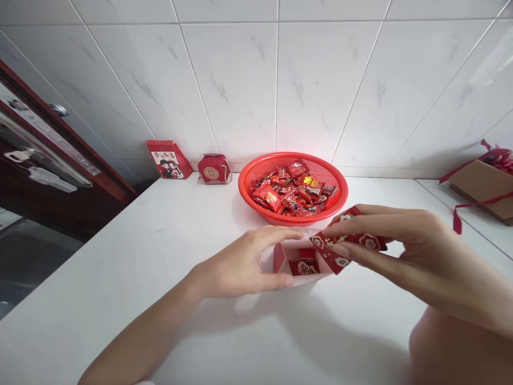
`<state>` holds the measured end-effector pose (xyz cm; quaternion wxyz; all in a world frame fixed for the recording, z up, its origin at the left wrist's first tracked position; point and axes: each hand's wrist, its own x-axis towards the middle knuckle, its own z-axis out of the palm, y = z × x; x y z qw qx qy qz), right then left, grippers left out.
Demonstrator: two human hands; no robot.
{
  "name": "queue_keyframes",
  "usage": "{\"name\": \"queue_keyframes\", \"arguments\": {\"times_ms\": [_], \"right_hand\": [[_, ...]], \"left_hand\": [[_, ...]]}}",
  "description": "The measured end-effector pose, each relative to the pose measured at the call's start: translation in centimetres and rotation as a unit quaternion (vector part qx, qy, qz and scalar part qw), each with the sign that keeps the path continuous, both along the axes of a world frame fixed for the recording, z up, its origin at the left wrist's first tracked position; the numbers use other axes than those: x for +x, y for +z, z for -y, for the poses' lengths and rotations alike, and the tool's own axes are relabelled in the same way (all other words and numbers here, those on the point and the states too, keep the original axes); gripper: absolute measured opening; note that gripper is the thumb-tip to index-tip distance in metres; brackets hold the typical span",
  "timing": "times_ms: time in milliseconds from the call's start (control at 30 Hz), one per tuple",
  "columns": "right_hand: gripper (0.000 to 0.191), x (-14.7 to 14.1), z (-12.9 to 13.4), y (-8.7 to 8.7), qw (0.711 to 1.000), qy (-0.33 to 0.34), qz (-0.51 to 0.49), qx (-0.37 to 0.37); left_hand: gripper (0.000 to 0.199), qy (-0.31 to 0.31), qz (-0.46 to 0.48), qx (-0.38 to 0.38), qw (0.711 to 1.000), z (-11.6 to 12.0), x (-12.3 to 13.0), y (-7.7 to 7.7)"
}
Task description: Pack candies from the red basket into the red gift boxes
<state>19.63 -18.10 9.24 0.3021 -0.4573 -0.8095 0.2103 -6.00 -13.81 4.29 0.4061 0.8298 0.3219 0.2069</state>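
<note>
A small open gift box (280,259) stands on the white table, its pale inside facing up. My left hand (244,262) is closed around its left end, thumb on the near side and fingers on the far side. Inside the box lies a dark red wrapped candy (305,267) with white characters. Between thumb and fingers, my right hand (401,251) pinches a red candy packet (340,251) printed with white flowers. The packet is tilted over the box's right end and covers part of it. Just behind sits a red plastic basket (340,199) full of red-wrapped candies (294,192).
Against the tiled wall stand a red box with a cartoon couple (170,163) and a small red box with a rope handle (214,170). At the far right, a brown cardboard box (483,187) holds red ribbon. Left of the table is a dark red door (60,155).
</note>
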Motion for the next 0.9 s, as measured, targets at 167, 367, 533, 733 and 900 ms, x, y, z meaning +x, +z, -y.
{"name": "queue_keyframes", "arguments": {"times_ms": [167, 367, 533, 733, 900], "right_hand": [[0.029, -0.3, -1.1, -1.2, 0.995, -0.093, 0.002, 0.033], [0.052, -0.4, -1.3, -1.3, 0.998, -0.066, -0.001, 0.016], [0.049, -1.2, -1.6, -1.4, 0.997, -0.063, -0.032, 0.008], [0.018, -2.5, -1.7, -1.9, 1.000, -0.012, -0.008, -0.017], [0.018, -3.1, -1.5, -2.5, 1.000, -0.014, 0.026, 0.005]], "left_hand": [[0.061, 0.000, -0.011, 0.020, 1.000, -0.6, -0.6, -0.1], [0.059, -0.013, 0.005, 0.022, 1.000, -0.5, -0.2, 0.0], [0.061, 0.007, 0.026, 0.013, 1.000, -0.7, -0.1, -0.6], [0.050, 0.017, 0.036, -0.009, 0.999, -0.6, 0.2, -0.9], [0.018, -0.012, 0.065, -0.037, 0.997, -0.5, 0.6, -0.5]]}}
